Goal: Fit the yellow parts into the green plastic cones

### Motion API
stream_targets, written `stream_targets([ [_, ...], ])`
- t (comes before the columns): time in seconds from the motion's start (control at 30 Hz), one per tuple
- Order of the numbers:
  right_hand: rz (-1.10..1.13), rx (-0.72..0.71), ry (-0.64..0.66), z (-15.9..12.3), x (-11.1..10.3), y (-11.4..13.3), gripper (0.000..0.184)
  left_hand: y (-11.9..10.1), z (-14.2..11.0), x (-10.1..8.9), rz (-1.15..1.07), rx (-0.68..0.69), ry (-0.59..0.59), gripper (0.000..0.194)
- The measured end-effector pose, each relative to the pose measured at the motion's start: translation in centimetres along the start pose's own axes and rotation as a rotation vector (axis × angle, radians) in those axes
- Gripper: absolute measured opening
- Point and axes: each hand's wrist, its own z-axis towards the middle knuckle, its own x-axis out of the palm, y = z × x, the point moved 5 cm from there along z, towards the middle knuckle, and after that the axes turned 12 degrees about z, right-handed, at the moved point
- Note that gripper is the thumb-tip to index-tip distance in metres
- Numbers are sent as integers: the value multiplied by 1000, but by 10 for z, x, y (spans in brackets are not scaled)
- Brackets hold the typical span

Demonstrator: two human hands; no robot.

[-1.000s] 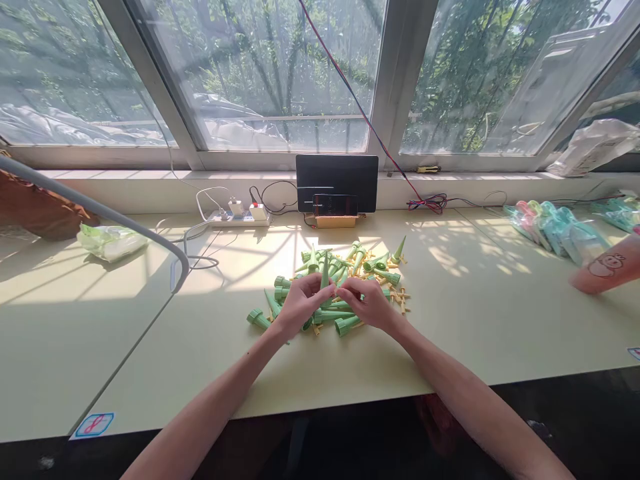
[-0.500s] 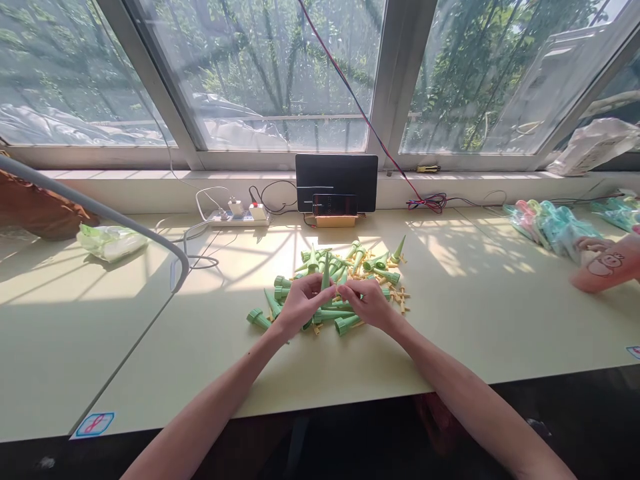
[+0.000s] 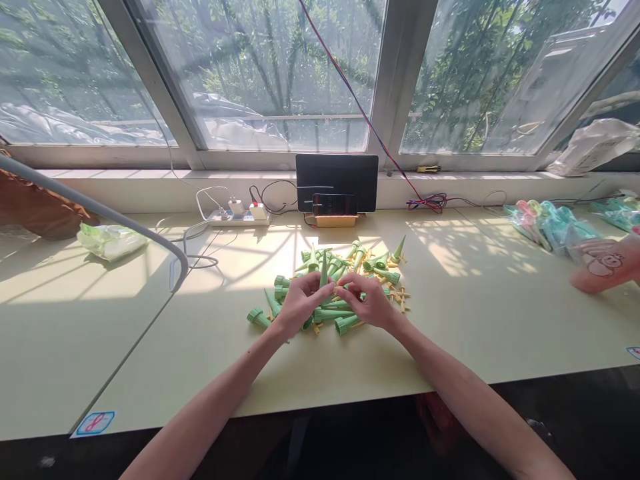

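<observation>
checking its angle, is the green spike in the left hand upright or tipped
Upright: the green spike points up, its tip above the left hand.

Metal-framed windows (image 3: 280,73) are standing behind a pale table (image 3: 150,373). Foliage (image 3: 460,73) is showing outside. Sunlight (image 3: 445,257) is falling across the table's rear portion, with striped shadows (image 3: 250,257) crossing it. A low, light wall (image 3: 130,198) is running beneath the sill (image 3: 150,175). A seam (image 3: 125,359) is dividing the table at left.
</observation>
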Motion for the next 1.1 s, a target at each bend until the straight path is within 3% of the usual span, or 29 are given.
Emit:
stream_targets([
  [0.47,-40,6,-40,2,0,2,27,-5,0,1,15,74,14,28],
  [0.67,-89,-23,-55,1,0,0,43,-5,-1,3,64,104,41,27],
  [1.1,-64,-1,-15,2,1,1,50,-6,-1,3,21,75,32,25],
])
